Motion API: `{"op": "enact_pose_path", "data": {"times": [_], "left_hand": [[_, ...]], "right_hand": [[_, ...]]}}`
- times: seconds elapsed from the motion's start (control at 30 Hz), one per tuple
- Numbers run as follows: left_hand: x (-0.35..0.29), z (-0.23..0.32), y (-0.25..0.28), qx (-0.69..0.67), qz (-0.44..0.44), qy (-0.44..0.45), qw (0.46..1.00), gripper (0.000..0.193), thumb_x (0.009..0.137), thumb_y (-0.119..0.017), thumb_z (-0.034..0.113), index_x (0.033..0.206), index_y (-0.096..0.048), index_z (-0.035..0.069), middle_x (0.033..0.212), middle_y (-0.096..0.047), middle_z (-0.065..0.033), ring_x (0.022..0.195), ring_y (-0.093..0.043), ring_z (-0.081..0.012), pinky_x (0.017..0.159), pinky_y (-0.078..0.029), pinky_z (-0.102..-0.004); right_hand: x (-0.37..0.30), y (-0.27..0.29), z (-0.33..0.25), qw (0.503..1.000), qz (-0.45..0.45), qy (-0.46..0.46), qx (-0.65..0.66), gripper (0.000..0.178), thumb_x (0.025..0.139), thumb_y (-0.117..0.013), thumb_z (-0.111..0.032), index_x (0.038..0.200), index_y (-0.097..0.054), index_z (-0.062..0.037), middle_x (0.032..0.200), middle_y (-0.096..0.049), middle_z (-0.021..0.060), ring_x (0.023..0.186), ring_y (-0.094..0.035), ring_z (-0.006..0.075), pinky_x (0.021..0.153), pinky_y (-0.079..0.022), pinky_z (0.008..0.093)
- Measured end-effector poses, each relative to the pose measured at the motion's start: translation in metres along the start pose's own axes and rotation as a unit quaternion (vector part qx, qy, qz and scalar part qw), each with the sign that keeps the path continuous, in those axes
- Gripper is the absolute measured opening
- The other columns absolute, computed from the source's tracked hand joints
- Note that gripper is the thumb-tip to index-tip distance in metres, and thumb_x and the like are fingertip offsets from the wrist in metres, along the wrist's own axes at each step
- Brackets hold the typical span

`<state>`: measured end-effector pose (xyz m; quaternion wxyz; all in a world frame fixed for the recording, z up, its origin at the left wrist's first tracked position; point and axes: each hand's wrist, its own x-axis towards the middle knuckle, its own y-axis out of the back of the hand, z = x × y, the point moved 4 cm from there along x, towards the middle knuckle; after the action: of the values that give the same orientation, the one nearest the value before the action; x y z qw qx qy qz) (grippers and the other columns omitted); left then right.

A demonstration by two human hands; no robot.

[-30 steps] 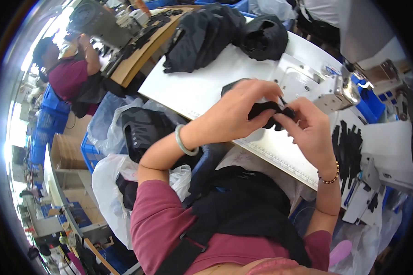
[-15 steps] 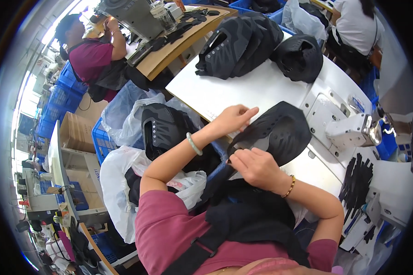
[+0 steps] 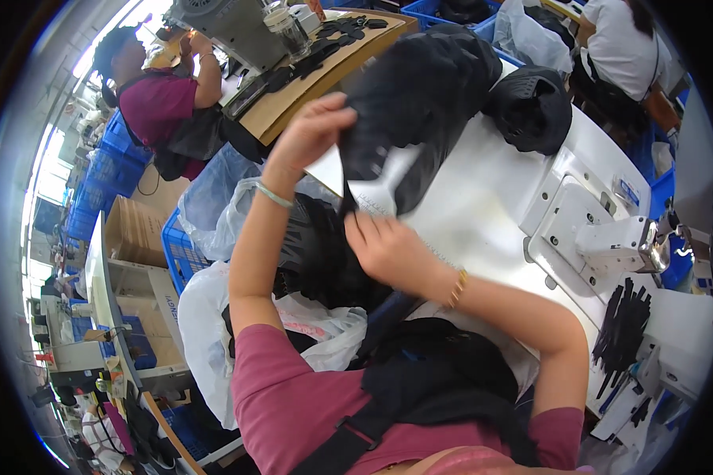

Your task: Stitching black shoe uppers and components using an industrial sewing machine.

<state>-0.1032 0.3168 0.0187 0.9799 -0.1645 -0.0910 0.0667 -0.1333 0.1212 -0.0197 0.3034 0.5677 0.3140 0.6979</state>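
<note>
Black curved fabric piece raised above white worktable, far centre. Left hand pinching its left edge, fingers closed on cloth. Right hand nearer, below it; grip impossible to tell. Second black moulded piece lying farther right. White sewing machine at right. Blue plastic crates and clear bags at left. Seated person in maroon shirt far left.
</note>
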Motion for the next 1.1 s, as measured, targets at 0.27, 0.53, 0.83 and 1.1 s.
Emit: {"op": "enact_pose_path", "data": {"times": [0.27, 0.53, 0.83, 1.1], "left_hand": [[0.056, 0.000, 0.207, 0.151, 0.166, 0.054, 0.973, 0.026, 0.080, -0.042, 0.012, 0.103, -0.054, 0.008, 0.099, -0.061, -0.0035, 0.077, -0.055, -0.0121, 0.074, -0.043, -0.0254], [0.150, -0.013, 0.047, 0.549, 0.339, -0.201, 0.737, 0.037, 0.074, -0.050, 0.000, 0.110, -0.053, 0.000, 0.104, -0.055, -0.0193, 0.095, -0.055, -0.0316, 0.088, -0.041, -0.0387], [0.181, -0.106, -0.205, 0.720, 0.013, -0.275, 0.637, 0.040, 0.076, -0.069, 0.031, 0.087, -0.061, -0.006, 0.092, -0.057, -0.0185, 0.089, -0.055, -0.0307, 0.079, -0.046, -0.0354], [0.205, -0.154, -0.241, 0.795, 0.152, -0.239, 0.536, 0.046, 0.074, -0.069, 0.034, 0.095, -0.054, -0.004, 0.095, -0.053, -0.0173, 0.094, -0.054, -0.0304, 0.076, -0.047, -0.0403]], "right_hand": [[0.092, -0.124, 0.009, 0.985, 0.005, -0.107, -0.137, 0.029, 0.081, -0.049, -0.014, 0.099, -0.061, 0.0057, 0.094, -0.062, 0.0258, 0.089, -0.062, 0.0298, 0.075, -0.047, 0.0356], [0.053, -0.129, 0.082, 0.974, -0.098, -0.137, -0.153, 0.031, 0.083, -0.046, -0.013, 0.101, -0.061, 0.0065, 0.110, -0.055, 0.0167, 0.103, -0.048, 0.0298, 0.092, -0.037, 0.0403], [-0.075, -0.003, 0.065, 0.997, -0.066, -0.043, -0.018, 0.018, 0.073, -0.052, -0.010, 0.084, -0.059, 0.0019, 0.096, -0.054, 0.0116, 0.099, -0.051, 0.0238, 0.100, -0.035, 0.0377], [-0.168, 0.072, 0.069, 0.979, -0.090, -0.183, -0.014, 0.016, 0.074, -0.052, -0.009, 0.085, -0.056, 0.0010, 0.099, -0.053, 0.0138, 0.098, -0.052, 0.0260, 0.096, -0.037, 0.0378]]}}
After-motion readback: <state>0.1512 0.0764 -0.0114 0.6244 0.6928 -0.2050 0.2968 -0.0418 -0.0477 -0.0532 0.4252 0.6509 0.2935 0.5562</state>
